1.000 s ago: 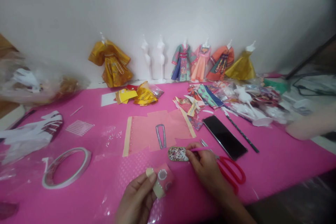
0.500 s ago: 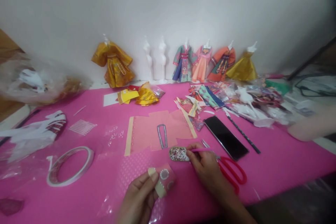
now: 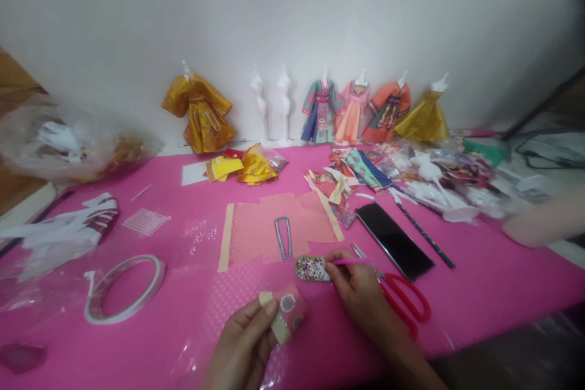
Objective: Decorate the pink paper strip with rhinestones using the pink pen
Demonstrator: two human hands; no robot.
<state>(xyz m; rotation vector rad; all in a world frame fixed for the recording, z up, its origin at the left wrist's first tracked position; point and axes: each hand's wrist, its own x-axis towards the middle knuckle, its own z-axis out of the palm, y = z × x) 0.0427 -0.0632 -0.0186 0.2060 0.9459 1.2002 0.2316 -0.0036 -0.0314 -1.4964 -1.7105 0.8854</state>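
Pink table (image 3: pixel 338 344), pale wall (image 3: pixel 292 12) behind. Left hand (image 3: pixel 247 335) pinches the small pink piece (image 3: pixel 287 304) by its cream edge (image 3: pixel 282 334), so I'd go easy; right hand (image 3: pixel 359 292) seems to grip a pink stick (image 3: pixel 351 261) at the sequin tray (image 3: pixel 311 269), flat panel (image 3: pixel 256 228) beyond.

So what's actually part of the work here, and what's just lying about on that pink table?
Seems part of the work:
- pink piece, held in the left hand
- pink stick, in the right hand
- glittery oval, at that hand's fingertips

Probably just lying about, as neither hand holds them:
- phone
- scissors
- tape roll
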